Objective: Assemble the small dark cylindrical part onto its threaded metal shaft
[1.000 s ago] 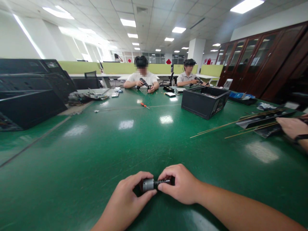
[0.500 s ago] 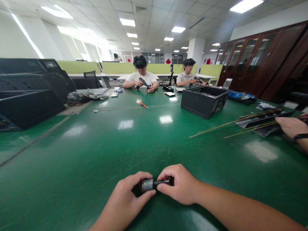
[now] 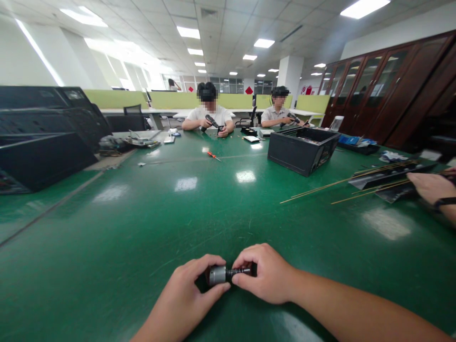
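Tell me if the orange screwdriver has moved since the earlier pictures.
No. The orange screwdriver lies in the same spot left of the black computer case, its tip pointing the same way.

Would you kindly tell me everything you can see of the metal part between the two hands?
The metal part looks like a smooth grey cylinder with a narrower, dark, ringed shaft pointing right. It is held roughly level, the left hand around the cylinder, the right hand pinching the shaft. Whether it touches the green table, I cannot tell.
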`<state>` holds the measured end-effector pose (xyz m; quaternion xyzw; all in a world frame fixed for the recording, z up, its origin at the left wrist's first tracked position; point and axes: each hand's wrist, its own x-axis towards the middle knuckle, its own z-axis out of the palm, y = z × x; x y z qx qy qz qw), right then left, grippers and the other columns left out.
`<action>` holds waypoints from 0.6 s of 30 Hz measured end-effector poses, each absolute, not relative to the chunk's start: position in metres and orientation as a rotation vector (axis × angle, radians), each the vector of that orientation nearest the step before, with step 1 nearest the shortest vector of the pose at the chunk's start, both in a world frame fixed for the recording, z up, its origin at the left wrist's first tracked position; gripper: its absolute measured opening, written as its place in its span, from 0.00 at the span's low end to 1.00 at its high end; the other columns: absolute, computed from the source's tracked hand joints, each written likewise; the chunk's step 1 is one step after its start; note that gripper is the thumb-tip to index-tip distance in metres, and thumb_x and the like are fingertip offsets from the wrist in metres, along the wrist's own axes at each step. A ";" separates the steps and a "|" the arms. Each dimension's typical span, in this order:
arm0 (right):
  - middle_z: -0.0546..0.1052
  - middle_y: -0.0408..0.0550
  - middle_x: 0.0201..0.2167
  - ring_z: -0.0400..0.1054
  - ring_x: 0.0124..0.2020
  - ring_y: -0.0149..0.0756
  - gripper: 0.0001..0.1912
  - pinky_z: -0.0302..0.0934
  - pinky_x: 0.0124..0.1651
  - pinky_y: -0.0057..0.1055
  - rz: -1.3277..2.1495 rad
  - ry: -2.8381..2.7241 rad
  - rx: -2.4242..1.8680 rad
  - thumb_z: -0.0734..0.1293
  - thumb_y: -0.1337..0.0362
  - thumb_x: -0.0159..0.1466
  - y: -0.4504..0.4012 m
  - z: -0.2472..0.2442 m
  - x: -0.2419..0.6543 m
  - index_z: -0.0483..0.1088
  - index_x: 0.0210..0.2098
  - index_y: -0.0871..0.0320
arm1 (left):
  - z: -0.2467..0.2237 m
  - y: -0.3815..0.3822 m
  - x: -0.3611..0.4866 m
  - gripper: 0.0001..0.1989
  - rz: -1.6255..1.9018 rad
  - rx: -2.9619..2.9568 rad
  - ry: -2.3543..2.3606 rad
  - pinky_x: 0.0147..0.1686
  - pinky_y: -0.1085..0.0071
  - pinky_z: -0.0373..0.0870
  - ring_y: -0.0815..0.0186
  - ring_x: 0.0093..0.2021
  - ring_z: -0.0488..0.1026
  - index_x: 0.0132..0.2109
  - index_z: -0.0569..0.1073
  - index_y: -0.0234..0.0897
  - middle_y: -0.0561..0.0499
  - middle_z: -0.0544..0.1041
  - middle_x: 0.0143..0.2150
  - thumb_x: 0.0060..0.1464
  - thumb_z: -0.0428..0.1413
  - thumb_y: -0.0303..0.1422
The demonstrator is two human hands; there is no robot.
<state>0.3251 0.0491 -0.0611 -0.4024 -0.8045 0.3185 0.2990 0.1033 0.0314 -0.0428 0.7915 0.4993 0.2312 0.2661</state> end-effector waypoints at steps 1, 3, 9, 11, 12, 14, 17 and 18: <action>0.78 0.41 0.29 0.70 0.31 0.31 0.06 0.58 0.38 0.27 0.841 -2.140 -1.066 0.70 0.60 0.59 0.049 -0.061 0.325 0.77 0.35 0.55 | -0.043 0.031 0.103 0.10 0.618 2.138 1.351 0.41 0.72 0.68 0.65 0.40 0.76 0.45 0.75 0.47 0.58 0.79 0.40 0.55 0.61 0.36; 0.78 0.41 0.29 0.70 0.31 0.31 0.06 0.58 0.38 0.27 0.836 -2.144 -1.063 0.71 0.60 0.59 0.049 -0.061 0.325 0.77 0.35 0.55 | -0.044 0.031 0.102 0.10 0.613 2.137 1.356 0.41 0.72 0.68 0.65 0.40 0.76 0.45 0.75 0.46 0.58 0.79 0.40 0.55 0.61 0.36; 0.77 0.41 0.29 0.69 0.30 0.30 0.06 0.58 0.37 0.27 0.853 -2.133 -1.071 0.70 0.61 0.60 0.049 -0.059 0.325 0.77 0.35 0.55 | -0.044 0.031 0.103 0.09 0.618 2.129 1.341 0.42 0.72 0.68 0.66 0.41 0.75 0.45 0.74 0.47 0.59 0.79 0.40 0.56 0.60 0.37; 0.77 0.41 0.28 0.69 0.30 0.30 0.06 0.57 0.37 0.27 0.860 -2.129 -1.079 0.70 0.61 0.60 0.049 -0.060 0.325 0.77 0.35 0.55 | -0.043 0.031 0.104 0.09 0.613 2.117 1.347 0.42 0.72 0.68 0.67 0.41 0.75 0.46 0.74 0.47 0.59 0.79 0.40 0.57 0.60 0.37; 0.77 0.41 0.28 0.69 0.30 0.31 0.06 0.58 0.36 0.27 0.862 -2.129 -1.078 0.70 0.61 0.60 0.049 -0.060 0.325 0.77 0.35 0.55 | -0.042 0.031 0.105 0.09 0.613 2.113 1.350 0.42 0.72 0.68 0.67 0.41 0.75 0.46 0.74 0.47 0.59 0.79 0.40 0.57 0.60 0.37; 0.77 0.41 0.28 0.69 0.30 0.31 0.06 0.58 0.37 0.27 0.864 -2.132 -1.075 0.70 0.61 0.59 0.049 -0.061 0.326 0.77 0.35 0.55 | -0.042 0.031 0.106 0.09 0.617 2.111 1.354 0.42 0.73 0.68 0.67 0.41 0.75 0.45 0.75 0.47 0.59 0.79 0.40 0.56 0.60 0.37; 0.77 0.42 0.29 0.69 0.30 0.31 0.06 0.58 0.36 0.27 0.871 -2.131 -1.071 0.70 0.61 0.60 0.050 -0.060 0.326 0.77 0.35 0.56 | -0.042 0.031 0.105 0.09 0.620 2.118 1.363 0.42 0.72 0.68 0.66 0.41 0.75 0.45 0.75 0.47 0.59 0.79 0.40 0.56 0.60 0.37; 0.77 0.42 0.29 0.69 0.30 0.31 0.06 0.58 0.36 0.27 0.875 -2.127 -1.071 0.70 0.61 0.60 0.050 -0.060 0.326 0.77 0.35 0.56 | -0.042 0.031 0.105 0.09 0.622 2.121 1.365 0.42 0.72 0.68 0.66 0.41 0.75 0.45 0.75 0.47 0.58 0.79 0.40 0.56 0.60 0.37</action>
